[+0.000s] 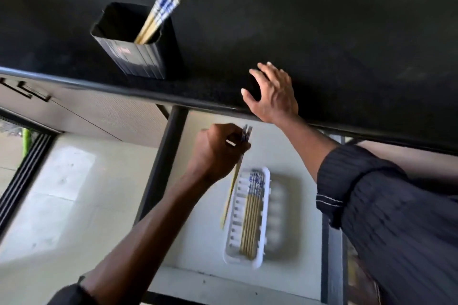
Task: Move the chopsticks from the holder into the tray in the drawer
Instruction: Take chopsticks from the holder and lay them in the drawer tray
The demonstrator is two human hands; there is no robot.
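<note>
held chopsticks motion-blurred; right sleeve cut by edge.

Right arm wears a dark ribbed sleeve w/ fine lengthwise stripes, pushed up to mid-forearm, bunched in a thick roll above the right hand; pale stitch line runs across the cuff. Left forearm is bare behind the left hand; dark cuff sits near the elbow.
</note>
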